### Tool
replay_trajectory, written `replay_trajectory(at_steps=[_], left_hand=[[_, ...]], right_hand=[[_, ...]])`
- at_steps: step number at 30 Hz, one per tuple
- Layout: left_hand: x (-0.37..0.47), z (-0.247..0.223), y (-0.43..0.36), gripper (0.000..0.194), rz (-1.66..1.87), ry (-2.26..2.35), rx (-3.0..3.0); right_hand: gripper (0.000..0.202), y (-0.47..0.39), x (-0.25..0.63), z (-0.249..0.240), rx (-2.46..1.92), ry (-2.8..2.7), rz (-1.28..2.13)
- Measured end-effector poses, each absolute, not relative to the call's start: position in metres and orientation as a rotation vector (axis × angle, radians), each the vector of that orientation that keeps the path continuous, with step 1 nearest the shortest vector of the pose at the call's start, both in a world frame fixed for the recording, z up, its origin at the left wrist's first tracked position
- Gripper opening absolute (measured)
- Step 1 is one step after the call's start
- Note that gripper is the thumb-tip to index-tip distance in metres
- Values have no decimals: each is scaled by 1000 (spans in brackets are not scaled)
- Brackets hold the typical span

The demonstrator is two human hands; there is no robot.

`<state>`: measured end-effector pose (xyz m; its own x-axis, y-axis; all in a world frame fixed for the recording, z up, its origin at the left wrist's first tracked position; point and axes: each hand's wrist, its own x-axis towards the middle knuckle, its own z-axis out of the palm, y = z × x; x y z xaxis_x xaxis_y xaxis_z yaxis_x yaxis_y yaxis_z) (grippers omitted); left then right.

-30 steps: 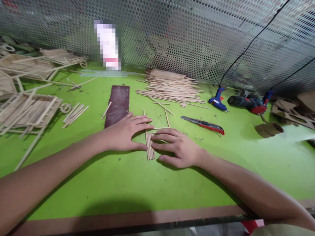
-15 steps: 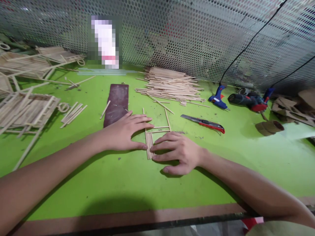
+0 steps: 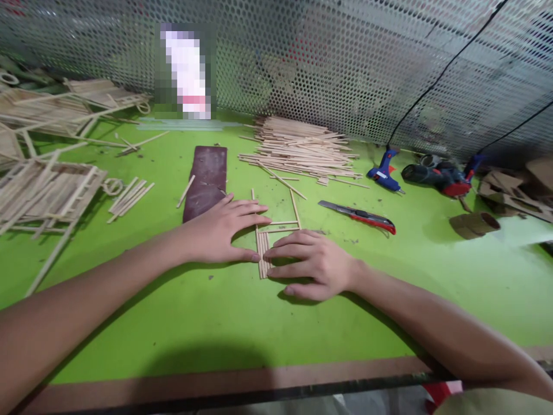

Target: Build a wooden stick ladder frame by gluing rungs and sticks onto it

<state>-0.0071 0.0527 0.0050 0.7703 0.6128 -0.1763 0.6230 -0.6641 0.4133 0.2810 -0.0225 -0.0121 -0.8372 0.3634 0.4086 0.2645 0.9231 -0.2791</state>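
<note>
A small frame of thin wooden sticks (image 3: 284,223) lies flat on the green table (image 3: 207,328). Several short sticks (image 3: 263,266) stand side by side in its near part. My left hand (image 3: 224,231) lies flat with fingers spread, its thumb and fingertips touching the left side of the frame. From the right, my right hand (image 3: 315,262) rests its fingertips on the short sticks, fingers apart; part of the frame is hidden beneath it. A brown strip (image 3: 208,173) lies just beyond my left hand, with one loose stick (image 3: 185,191) across its left edge.
Behind the frame lies a big pile of sticks (image 3: 302,150). On the right are a red-handled cutter (image 3: 358,217), a blue glue gun (image 3: 385,172), a power tool (image 3: 444,177) and a brown ring (image 3: 473,225). Stick structures (image 3: 52,193) fill the left. A perforated metal screen (image 3: 276,63) stands behind.
The fingers of my right hand have shifted very slightly over the short sticks, its thumb moving a little up and left. My left hand stays in place.
</note>
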Motion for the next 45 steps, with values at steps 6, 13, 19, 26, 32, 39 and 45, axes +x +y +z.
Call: replay_trajectory(at_steps=[6,13,19,26,32,39,45], left_hand=[[-8,3,54,97,-39,922,2520],[-8,2,53,96,-20,923,2523],[-8,2,54,98,-13,906,2528],[-9,2,53,96,-28,913,2548],[-8,4,53,97,-54,929,2545],[-8,4,52,98,-66,941,2526],[-7,5,52,97,-79,944,2526]], right_hand=[[36,-24,281,-13,-490,-2634,301],[40,-24,278,-11,-479,-2498,266],[36,-25,276,-9,-489,-2594,249],[34,-26,278,-12,-480,-2600,238],[42,-25,277,-12,-457,-2492,215],[32,-25,276,-11,-442,-2499,212],[35,-25,278,-12,-447,-2562,258]])
